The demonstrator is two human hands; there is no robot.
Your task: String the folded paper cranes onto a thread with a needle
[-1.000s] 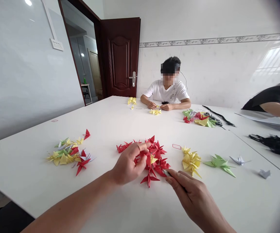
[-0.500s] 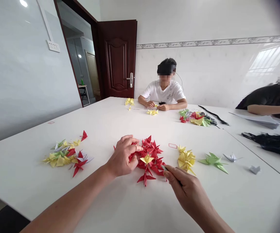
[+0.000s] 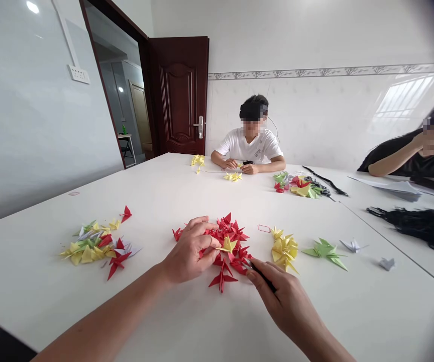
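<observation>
A loose pile of red folded paper cranes (image 3: 235, 232) lies on the table in front of me. My left hand (image 3: 191, 249) rests over the pile's left side, its thumb and index finger closed at the left edge of a yellow paper crane (image 3: 227, 245) on top. My right hand (image 3: 283, 286) is closed around a slim black-handled tool (image 3: 265, 278) with a grey metal tip; its exact kind is mostly hidden by the fingers. That tip touches or nearly touches the red cranes at the pile's lower right.
Mixed-colour cranes (image 3: 92, 246) lie at left. To the right are yellow cranes (image 3: 285, 250), a green crane (image 3: 326, 253) and two whitish ones (image 3: 386, 263). Black cords (image 3: 416, 229) lie farther right. Two people sit across the white table (image 3: 156, 201), one handling yellow paper pieces.
My left thumb and index finger have closed onto the yellow crane, which has turned slightly. The right hand's tool has shifted a little left. The person at far right has raised a hand toward the head.
</observation>
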